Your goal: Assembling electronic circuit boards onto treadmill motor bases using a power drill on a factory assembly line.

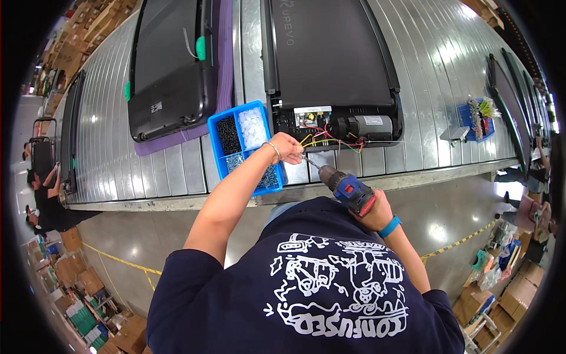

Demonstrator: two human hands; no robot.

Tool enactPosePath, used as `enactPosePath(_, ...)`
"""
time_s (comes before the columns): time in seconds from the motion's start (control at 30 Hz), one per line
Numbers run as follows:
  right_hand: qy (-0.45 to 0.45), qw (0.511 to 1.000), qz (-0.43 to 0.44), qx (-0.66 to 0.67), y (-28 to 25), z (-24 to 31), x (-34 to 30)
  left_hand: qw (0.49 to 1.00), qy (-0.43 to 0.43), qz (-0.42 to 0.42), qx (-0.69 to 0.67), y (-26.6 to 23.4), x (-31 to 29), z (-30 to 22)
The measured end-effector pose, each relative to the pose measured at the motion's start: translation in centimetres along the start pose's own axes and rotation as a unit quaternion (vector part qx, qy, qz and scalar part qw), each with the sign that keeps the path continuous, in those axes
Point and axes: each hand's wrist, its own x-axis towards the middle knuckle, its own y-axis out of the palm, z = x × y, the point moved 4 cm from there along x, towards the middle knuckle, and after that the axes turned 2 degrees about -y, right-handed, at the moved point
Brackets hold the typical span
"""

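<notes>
My right hand (376, 213) is wrapped round the grip of a blue and black cordless drill (348, 187). The drill points up and left, and its long thin bit (311, 161) ends at the fingertips of my left hand (285, 147). Those fingers are pinched together; what they hold, if anything, is too small to make out. Just beyond them lies a black walking treadmill (333, 65) with its near end uncovered. A dark cylindrical motor (371, 127), a circuit board (312, 116) and loose red, yellow and green wires (330, 140) show there.
Left of my hand, a blue divided bin (214, 141) holds black screws, white plastic pieces and silver screws. Another treadmill (171, 71) lies on a purple mat (171, 139). Metal rollers (436, 112) form the conveyor. Farther right stands a blue box of wires (479, 118). People work at both sides.
</notes>
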Motion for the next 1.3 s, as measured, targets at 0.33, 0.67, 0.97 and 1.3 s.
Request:
enactPosePath(0.33,-0.008,1.000,0.018,-0.019,0.5,-0.2,1.1,0.997,-0.023,-0.019,-0.066,0.7,-0.8,0.0)
enactPosePath(0.67,-0.001,0.999,0.015,-0.048,0.4,0.5,1.5,0.999,-0.004,-0.038,-0.021,0.9,-0.7,0.0)
enactPosePath(0.97,-0.012,0.998,0.055,-0.032,0.7,-2.0,2.7,0.989,0.026,0.000,-0.148,0.4,-0.2,1.8)
enactPosePath(1.3,-0.024,0.996,0.075,-0.052,0.3,-0.7,3.5,0.984,0.008,0.009,-0.175,0.9,-1.1,1.2)
